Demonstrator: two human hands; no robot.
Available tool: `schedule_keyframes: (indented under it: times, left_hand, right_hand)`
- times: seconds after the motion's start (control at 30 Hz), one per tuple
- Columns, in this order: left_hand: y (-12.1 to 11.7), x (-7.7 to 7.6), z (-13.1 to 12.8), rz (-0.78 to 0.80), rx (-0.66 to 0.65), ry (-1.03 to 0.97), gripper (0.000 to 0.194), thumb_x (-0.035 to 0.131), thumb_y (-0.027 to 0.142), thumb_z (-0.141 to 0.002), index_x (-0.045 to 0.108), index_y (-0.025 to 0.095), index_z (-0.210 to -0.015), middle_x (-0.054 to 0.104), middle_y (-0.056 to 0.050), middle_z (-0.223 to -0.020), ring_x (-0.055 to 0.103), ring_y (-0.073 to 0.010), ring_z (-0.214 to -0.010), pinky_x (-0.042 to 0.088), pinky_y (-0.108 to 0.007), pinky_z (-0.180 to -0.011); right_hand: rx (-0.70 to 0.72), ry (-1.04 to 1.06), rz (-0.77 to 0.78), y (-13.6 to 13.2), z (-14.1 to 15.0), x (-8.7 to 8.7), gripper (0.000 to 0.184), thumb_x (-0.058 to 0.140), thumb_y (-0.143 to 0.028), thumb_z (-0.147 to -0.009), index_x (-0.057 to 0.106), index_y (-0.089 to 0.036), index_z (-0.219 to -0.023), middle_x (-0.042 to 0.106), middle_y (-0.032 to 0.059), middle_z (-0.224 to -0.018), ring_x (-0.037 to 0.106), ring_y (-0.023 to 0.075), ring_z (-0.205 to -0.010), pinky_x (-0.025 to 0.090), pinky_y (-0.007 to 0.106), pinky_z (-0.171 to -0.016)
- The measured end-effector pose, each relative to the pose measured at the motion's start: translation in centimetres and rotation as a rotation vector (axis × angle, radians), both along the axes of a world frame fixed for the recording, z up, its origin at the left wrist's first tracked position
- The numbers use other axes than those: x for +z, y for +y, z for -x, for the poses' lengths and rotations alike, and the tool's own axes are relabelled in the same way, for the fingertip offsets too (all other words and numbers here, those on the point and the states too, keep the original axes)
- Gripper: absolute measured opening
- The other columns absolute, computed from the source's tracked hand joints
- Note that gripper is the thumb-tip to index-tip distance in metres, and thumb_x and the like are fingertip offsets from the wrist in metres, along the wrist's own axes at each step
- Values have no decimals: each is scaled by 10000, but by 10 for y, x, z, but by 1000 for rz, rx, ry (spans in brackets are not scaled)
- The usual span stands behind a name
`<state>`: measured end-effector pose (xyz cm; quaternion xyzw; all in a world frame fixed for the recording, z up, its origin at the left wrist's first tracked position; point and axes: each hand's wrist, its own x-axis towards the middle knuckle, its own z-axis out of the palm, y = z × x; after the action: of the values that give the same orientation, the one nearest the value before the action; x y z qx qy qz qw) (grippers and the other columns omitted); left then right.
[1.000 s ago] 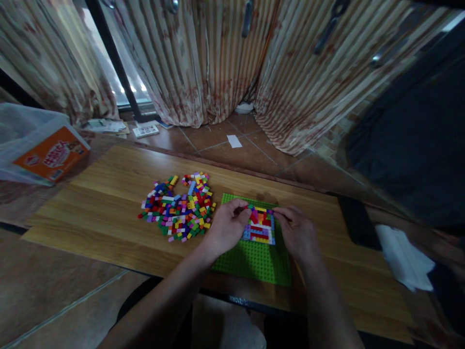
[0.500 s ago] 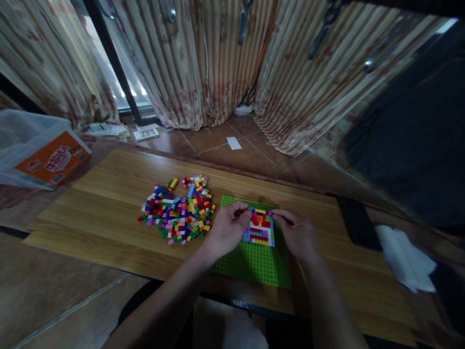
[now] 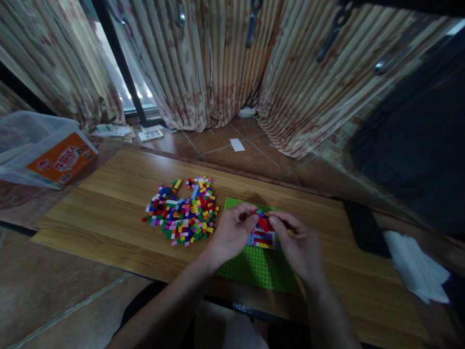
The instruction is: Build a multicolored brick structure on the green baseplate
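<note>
A small build of coloured toy bricks (image 3: 262, 240) is over the far half of a green baseplate (image 3: 263, 271). Red, blue, white and yellow rows show on it; whether it is fixed to the plate I cannot tell. My left hand (image 3: 234, 230) pinches the far left part of the build, thumb and forefinger by a green and a blue brick. On the far right, my right hand (image 3: 298, 240) is closed with its thumb against red bricks (image 3: 265, 224). My fingers hide much of the far edge.
A pile of loose toy bricks (image 3: 185, 215) lies on the wooden table (image 3: 109, 208) left of the baseplate. A black flat object (image 3: 366, 228) and white paper (image 3: 416, 264) are at the right. A clear plastic bin (image 3: 47, 126) stands at the far left.
My right hand has shifted inward over the build, its thumb now at the red bricks. The hands are closer together and cover more of the build. The camera view has shifted slightly.
</note>
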<state>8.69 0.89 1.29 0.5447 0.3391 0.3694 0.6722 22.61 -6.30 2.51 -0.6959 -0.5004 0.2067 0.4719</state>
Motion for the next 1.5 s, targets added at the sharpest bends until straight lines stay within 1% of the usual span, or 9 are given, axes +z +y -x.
schedule_keyframes:
  times: [0.17,0.4,0.6,0.7,0.87,0.97,1.07,1.27,1.5]
  left_hand:
    - [-2,1,0,-79,-16,-20,129,593,223,-823,679,151,-887,652,-1,-773,584,-112,-687,475,-217,-659]
    - [-7,1,-1,-120,26,16,156,588,258,-852,691,145,-879,643,-1,-728,566,-100,-632,467,-206,-616]
    - [-8,0,-2,-149,49,48,178,578,280,-864,693,145,-854,620,5,-678,545,-94,-593,435,-192,-561]
    - [-5,-1,-2,-126,63,61,188,574,297,-863,688,148,-843,616,8,-669,538,-94,-582,428,-194,-551]
    - [4,-2,1,-18,158,47,183,601,318,-822,679,155,-847,636,2,-716,566,-112,-625,466,-215,-588]
    - [8,-2,3,15,181,39,178,617,318,-797,677,152,-824,624,10,-688,549,-106,-599,464,-217,-578]
    - [8,-3,3,22,174,51,177,618,314,-790,677,149,-818,625,8,-676,538,-101,-578,456,-215,-563]
    - [8,-4,2,18,141,50,176,614,314,-788,674,150,-811,623,9,-686,540,-101,-588,452,-214,-558]
    - [9,-1,3,30,130,42,165,610,301,-787,668,148,-800,613,17,-662,524,-89,-551,444,-204,-535]
  right_hand:
    - [22,22,5,1,8,-1,226,623,-415,-852,743,-242,-933,729,25,-923,663,182,-859,510,322,-786]
    - [-11,68,-96,1,14,-4,143,649,-348,-846,750,-251,-874,711,0,-840,651,152,-790,508,286,-723]
    - [-8,-90,-149,0,16,-3,138,626,-322,-865,746,-254,-863,706,4,-825,650,154,-779,506,293,-716]
    - [-39,-174,-133,-1,7,-4,176,605,-355,-871,744,-247,-869,715,22,-852,658,176,-809,514,322,-750]
    - [-155,-247,-72,-7,-22,-3,263,551,-412,-889,737,-228,-916,715,55,-917,658,205,-838,524,357,-784]
    - [-121,-288,-51,-9,-33,-4,269,553,-414,-881,740,-224,-915,702,62,-927,650,208,-844,522,368,-799]
    - [-67,-308,-29,-9,-35,-9,255,578,-416,-861,752,-232,-887,683,61,-933,638,210,-873,510,373,-820]
    - [-52,-319,36,-4,-32,-19,247,593,-427,-841,762,-247,-845,658,59,-953,614,218,-912,483,389,-850]
    - [-48,-317,37,2,-28,-21,221,605,-420,-827,751,-254,-827,647,51,-966,599,226,-950,460,396,-884]
